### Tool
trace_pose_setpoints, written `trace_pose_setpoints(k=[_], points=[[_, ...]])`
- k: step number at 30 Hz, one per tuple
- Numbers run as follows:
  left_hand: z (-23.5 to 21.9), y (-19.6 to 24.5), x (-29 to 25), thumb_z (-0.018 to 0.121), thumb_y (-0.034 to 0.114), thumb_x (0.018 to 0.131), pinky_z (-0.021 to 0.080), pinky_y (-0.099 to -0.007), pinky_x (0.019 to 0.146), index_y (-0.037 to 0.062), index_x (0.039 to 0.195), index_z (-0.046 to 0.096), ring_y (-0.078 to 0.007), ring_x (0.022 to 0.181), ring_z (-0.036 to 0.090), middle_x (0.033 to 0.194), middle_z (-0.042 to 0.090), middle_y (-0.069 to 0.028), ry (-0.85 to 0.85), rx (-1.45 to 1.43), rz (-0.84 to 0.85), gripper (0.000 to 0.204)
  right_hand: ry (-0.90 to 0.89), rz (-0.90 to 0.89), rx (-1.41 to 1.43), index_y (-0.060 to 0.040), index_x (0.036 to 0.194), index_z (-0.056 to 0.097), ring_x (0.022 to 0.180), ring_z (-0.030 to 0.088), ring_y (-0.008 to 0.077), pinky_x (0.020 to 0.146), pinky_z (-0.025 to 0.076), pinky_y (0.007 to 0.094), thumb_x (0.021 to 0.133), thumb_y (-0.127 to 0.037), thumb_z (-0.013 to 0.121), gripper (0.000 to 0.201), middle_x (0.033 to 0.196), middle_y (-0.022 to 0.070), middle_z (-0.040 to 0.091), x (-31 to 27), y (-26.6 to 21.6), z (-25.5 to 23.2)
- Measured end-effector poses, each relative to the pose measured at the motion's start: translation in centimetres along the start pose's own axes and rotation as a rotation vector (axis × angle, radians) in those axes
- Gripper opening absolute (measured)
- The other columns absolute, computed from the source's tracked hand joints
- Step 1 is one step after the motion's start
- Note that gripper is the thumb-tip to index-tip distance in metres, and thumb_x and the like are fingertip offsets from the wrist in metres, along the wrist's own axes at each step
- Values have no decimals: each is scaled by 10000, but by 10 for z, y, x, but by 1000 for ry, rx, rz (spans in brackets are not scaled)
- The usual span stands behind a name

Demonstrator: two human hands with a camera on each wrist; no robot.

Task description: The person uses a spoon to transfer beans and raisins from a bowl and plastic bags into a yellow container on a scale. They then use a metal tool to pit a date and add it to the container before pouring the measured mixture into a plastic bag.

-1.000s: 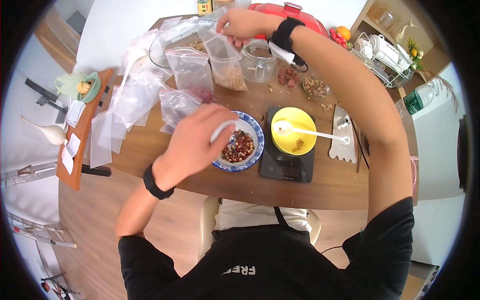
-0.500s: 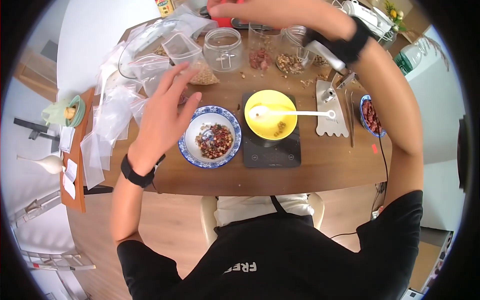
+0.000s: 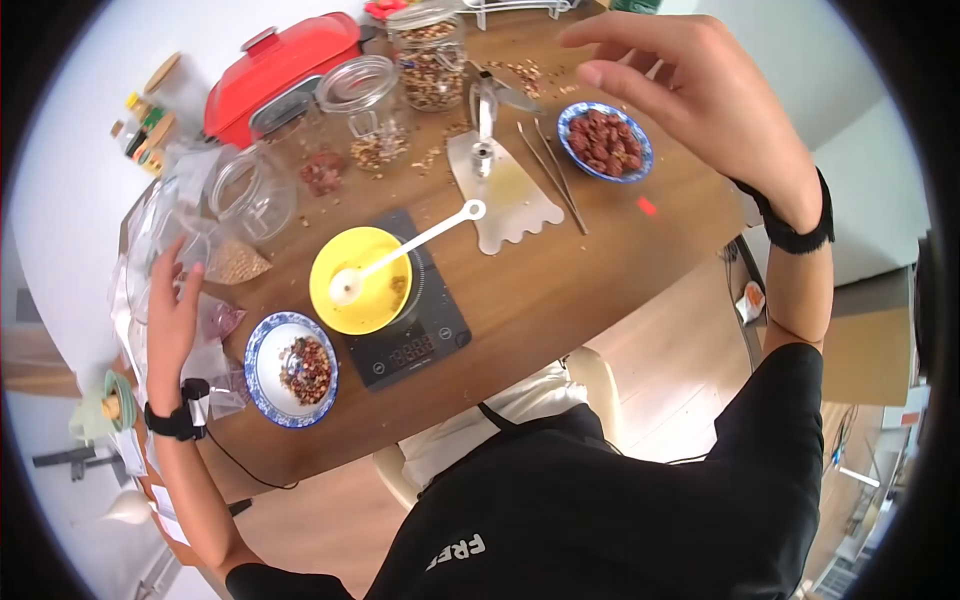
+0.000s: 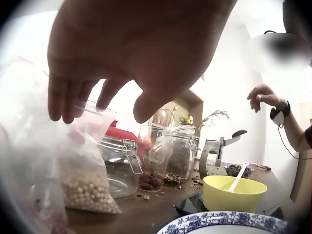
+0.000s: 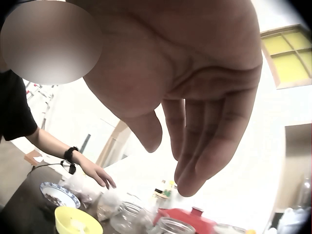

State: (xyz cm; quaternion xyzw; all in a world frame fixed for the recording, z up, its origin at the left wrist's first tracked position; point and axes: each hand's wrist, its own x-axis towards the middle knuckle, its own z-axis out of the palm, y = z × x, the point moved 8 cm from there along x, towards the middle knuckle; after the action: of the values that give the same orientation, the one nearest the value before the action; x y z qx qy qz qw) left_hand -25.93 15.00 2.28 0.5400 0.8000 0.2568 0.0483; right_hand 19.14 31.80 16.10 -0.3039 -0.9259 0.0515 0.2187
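Note:
My left hand (image 3: 175,320) hovers at the table's left side, fingers extended, beside a clear bag of pale round beans (image 3: 238,262). In the left wrist view its fingertips overlap the top of the plastic bags. My right hand (image 3: 690,90) is raised over the right side of the table, fingers loosely bent and nothing in them. Below it stands a blue-and-white bowl of dark red dried fruit (image 3: 604,142). A yellow bowl (image 3: 340,312) with a white spoon (image 3: 425,238) sits on a black kitchen scale (image 3: 425,345). Nearer me is a patterned bowl (image 3: 262,395) of mixed beans.
Glass jars (image 3: 430,62) and a red lidded cooker (image 3: 285,70) line the back. A metal scraper plate (image 3: 505,200) and tweezers (image 3: 555,180) lie right of the scale, with loose beans (image 3: 530,75) scattered beyond. A black cord (image 3: 250,470) hangs by the left wrist.
The head view has swung to the right. My right hand has come away from the back of the table to the right side. My left hand has moved left, towards the bags.

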Motion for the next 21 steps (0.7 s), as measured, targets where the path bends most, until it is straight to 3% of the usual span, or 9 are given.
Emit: trace_pose_setpoints(k=[2,4,6,10,11,13,15,18,21], points=[[-7,23,-6,586,237,1013,480,-370,951,53,1420,521,-242,1088,616,1380,576,-146,47,7,34,451,29,73,-47,-51,1129,717,664,649,147,613,506,296,952,-195,681,232,792,67,716,-16,35,2],[-12,52,-16,581,222,1017,488,-350,920,54,1413,529,-217,1061,621,1366,589,-138,90,11,62,434,12,191,-53,-38,1036,714,759,709,274,698,552,381,920,-281,670,272,833,141,726,-34,86,14],[-11,94,-32,588,176,1008,491,-309,878,57,1416,526,-182,1039,627,1349,597,-123,74,-70,128,429,-35,275,-44,-39,1026,720,765,706,282,698,546,380,905,-242,682,240,834,140,726,-46,119,27],[10,161,-66,633,97,966,493,-292,811,21,1207,665,-160,909,659,1041,711,-78,-19,-190,222,254,-114,350,-58,-78,1014,747,789,697,312,711,544,400,877,-219,698,202,848,134,732,-62,175,67],[15,173,-73,633,97,966,493,-292,811,21,1207,665,-160,909,659,1041,711,-78,-18,-190,229,254,-108,354,-61,-78,1014,747,789,697,312,711,544,400,877,-219,698,202,848,134,732,-64,186,78],[43,199,-86,660,82,940,503,-288,726,11,1072,702,-173,787,675,881,714,-76,-209,-251,297,156,-96,232,-172,-55,959,731,710,679,278,647,519,386,855,-184,714,167,805,129,719,-61,189,94],[70,222,-96,682,64,914,505,-296,636,22,1039,708,-211,691,670,838,701,-107,-256,-253,401,134,-124,233,-152,-75,960,736,734,681,294,656,521,399,846,-194,718,165,819,121,724,-53,178,105],[108,251,-103,683,82,913,517,-319,612,35,1042,705,-241,680,677,835,700,-113,-327,-335,472,139,-112,174,-143,-125,970,744,766,685,315,671,530,416,828,-209,726,166,830,97,728,-40,172,127],[139,282,-106,689,130,915,528,-340,607,41,1014,697,-270,681,680,817,699,-106,-401,-392,502,134,-288,210,-154,-113,903,729,833,698,323,735,553,442,794,-250,729,175,851,111,732,-29,157,146]])
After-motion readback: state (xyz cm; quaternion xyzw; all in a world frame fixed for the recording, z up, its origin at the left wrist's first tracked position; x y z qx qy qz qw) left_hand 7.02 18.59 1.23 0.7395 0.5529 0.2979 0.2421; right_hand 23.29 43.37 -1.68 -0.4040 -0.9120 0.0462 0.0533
